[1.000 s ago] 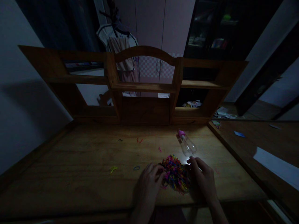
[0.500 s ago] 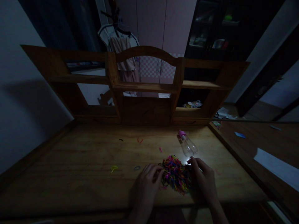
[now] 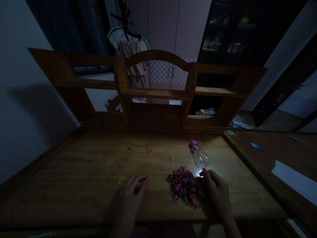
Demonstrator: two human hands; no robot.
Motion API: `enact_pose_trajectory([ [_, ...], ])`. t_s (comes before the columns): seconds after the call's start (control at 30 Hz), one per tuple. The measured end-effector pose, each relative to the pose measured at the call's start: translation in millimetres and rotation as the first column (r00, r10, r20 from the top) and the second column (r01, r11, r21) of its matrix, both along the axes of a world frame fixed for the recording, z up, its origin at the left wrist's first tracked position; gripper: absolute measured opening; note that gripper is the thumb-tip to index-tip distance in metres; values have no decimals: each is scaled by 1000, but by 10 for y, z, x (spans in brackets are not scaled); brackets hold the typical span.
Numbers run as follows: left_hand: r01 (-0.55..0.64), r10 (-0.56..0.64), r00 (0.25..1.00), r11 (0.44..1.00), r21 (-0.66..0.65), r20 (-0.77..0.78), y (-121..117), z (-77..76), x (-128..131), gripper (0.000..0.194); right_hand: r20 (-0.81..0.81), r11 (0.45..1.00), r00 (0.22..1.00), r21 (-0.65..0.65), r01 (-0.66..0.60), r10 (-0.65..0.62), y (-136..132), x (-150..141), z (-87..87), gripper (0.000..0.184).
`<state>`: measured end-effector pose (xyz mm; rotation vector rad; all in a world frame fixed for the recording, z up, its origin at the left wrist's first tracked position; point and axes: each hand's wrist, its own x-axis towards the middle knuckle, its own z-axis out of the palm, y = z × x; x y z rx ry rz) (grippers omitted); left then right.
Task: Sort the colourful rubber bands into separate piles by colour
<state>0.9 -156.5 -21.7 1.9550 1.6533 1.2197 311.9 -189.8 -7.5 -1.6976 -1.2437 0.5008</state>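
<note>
Rubber band heap (image 3: pixel 185 186) sits near right on the desk (image 3: pixel 86 188); right hand (image 3: pixel 218 188) at its edge, can't tell if gripping, and one careless nudge could scatter it. Left hand (image 3: pixel 132 190) pinches a yellow band (image 3: pixel 151 177); loose pinch, might slip.

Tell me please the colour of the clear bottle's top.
The top of the clear bottle is pink, seen best in the head view.

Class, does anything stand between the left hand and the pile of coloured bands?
Nothing visible blocks the way: between the left hand and the pile, only tabletop shows, apart from a thin yellow strand at the hand's fingertips. A pink band lies by the pile's near left edge, off the direct line.
</note>
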Motion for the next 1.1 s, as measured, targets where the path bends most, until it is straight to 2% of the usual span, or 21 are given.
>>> enact_pose_trajectory([
  [0.1,-153,154,986,988,11,-61,33,-59,-491,31,-15,1000,1000,0,-9,9,0,-6,14,36],
  [0.17,-196,198,976,980,29,-92,36,-83,-733,33,-17,1000,1000,-3,-7,7,4,-8,22,37],
  [0.23,-218,220,968,976,30,-118,30,-101,-866,35,-12,1000,1000,-4,4,-4,7,-7,26,37],
  [0.33,-263,265,956,964,39,-125,14,-94,-859,38,7,1000,1000,-5,13,-13,2,-4,26,37],
  [0.4,-281,287,953,957,76,-100,-12,-47,-728,36,27,1000,1000,0,10,-10,-4,-3,23,37],
  [0.47,-243,251,965,964,109,-70,-59,30,-509,30,40,1000,999,7,4,-4,-7,-5,18,38],
  [0.6,20,-18,999,997,69,-33,-185,167,84,16,34,1000,999,9,2,-2,-7,-16,19,38],
  [0.77,289,-288,957,956,-48,31,-273,180,672,15,32,1000,999,26,11,-12,-8,-35,42,37],
  [0.97,444,-449,893,888,-119,-15,-275,170,915,25,17,1000,1000,17,1,-2,-6,-39,38,37],
  [1.1,472,-488,870,867,-161,-72,-260,188,995,26,22,1000,1000,18,-4,4,-8,-32,34,36],
])
